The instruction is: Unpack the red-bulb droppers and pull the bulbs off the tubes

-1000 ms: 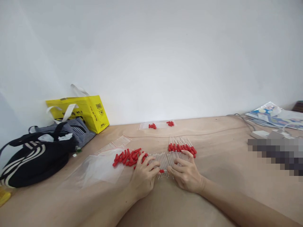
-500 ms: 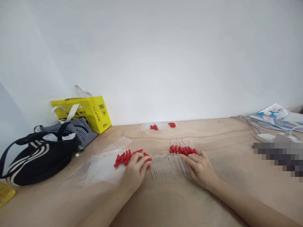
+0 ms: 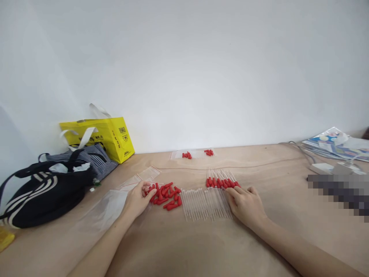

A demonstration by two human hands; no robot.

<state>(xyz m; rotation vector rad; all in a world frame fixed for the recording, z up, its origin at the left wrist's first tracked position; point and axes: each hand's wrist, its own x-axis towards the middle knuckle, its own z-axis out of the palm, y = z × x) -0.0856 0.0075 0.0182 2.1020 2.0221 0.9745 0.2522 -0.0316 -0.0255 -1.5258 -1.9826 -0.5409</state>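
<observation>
My left hand [image 3: 140, 199] lies at the left edge of a loose pile of red caps [image 3: 166, 194], fingers curled and pinched among them; what they hold is hidden. My right hand [image 3: 245, 204] rests flat, fingers stretched, against the right end of a row of clear thin tubes [image 3: 205, 203] lying side by side on the tan table [image 3: 201, 246]. Just beyond the right hand sits a row of tubes fitted with red caps [image 3: 221, 181]. A clear plastic bag [image 3: 111, 207] lies under and left of the left hand.
Small clear zip bags [image 3: 144, 175] lie behind the cap pile. More bagged red-capped tubes [image 3: 196, 154] sit near the wall. A yellow bag [image 3: 100, 136], a striped bag [image 3: 86, 159] and a black bag [image 3: 43, 194] stand at the left. Papers [image 3: 338, 144] and cables lie far right.
My left hand has slid left from the middle of the tubes to the far side of the cap pile. My right hand has moved right to the end of the tube row.
</observation>
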